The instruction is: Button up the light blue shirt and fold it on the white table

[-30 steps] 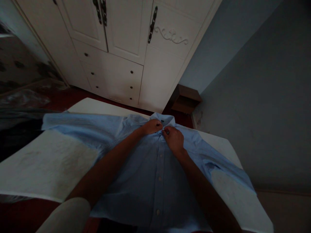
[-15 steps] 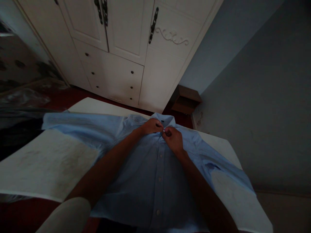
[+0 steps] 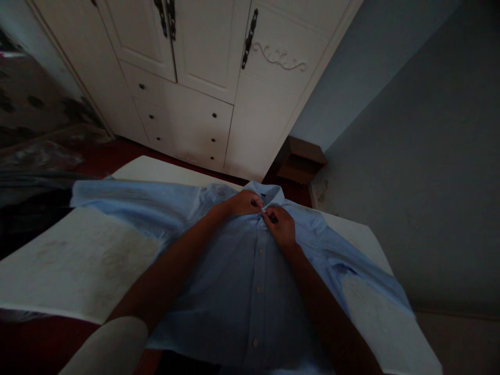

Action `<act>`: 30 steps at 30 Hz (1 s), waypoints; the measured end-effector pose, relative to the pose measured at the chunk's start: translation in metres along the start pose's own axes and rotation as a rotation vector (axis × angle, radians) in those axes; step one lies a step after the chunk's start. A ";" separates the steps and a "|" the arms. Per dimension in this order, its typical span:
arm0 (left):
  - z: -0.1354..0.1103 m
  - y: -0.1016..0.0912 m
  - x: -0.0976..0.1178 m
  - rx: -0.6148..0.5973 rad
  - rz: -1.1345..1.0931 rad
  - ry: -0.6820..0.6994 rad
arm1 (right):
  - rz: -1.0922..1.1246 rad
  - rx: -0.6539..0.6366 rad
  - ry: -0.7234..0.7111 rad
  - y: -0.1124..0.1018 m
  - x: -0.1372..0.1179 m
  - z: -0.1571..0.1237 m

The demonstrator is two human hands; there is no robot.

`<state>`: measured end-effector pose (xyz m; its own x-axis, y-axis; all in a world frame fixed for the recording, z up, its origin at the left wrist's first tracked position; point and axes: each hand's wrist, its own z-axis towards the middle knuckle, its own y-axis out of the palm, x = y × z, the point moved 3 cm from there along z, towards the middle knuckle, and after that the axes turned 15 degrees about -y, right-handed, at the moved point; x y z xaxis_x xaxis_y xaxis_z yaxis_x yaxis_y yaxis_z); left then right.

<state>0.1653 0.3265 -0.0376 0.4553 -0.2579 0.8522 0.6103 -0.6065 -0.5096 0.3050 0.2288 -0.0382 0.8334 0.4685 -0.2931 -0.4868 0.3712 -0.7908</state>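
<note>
A light blue button-up shirt (image 3: 222, 281) lies face up with its sleeves spread to both sides and its collar (image 3: 275, 194) at the far edge. Just below the collar, my left hand (image 3: 247, 202) pinches the front edge of the shirt. My right hand (image 3: 280, 223) grips the same spot from the other side, thumb and finger meeting the left fingertips. What lies between the fingertips is too small to make out. Down the front placket (image 3: 258, 302) several pale buttons show below my hands.
The shirt rests on a white, stained table (image 3: 78, 260). Behind it stands a white wardrobe (image 3: 187, 114) with dark handles. A small brown cabinet (image 3: 300, 159) sits by the wall. Dark cloth (image 3: 31, 208) lies at the left.
Both hands stay at the collar front, with only a slight shift of the fingers. The whole view has moved a little.
</note>
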 end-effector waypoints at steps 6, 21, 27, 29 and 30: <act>-0.002 -0.003 0.000 -0.019 0.034 0.011 | -0.057 0.054 -0.052 -0.009 0.006 0.003; -0.003 -0.011 0.005 0.509 0.469 0.068 | -0.129 -0.075 0.109 -0.024 0.094 -0.004; -0.007 -0.026 0.002 0.481 0.577 -0.242 | -0.020 -0.298 0.284 -0.042 0.127 0.002; -0.007 -0.031 0.004 0.494 0.533 -0.284 | 0.001 -0.362 0.254 -0.048 0.125 0.009; -0.008 -0.034 0.006 0.513 0.509 -0.292 | 0.000 -0.387 0.236 -0.050 0.124 0.012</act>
<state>0.1424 0.3395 -0.0147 0.8683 -0.1598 0.4696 0.4721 -0.0243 -0.8812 0.4301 0.2782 -0.0282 0.8922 0.2560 -0.3722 -0.3906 0.0232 -0.9203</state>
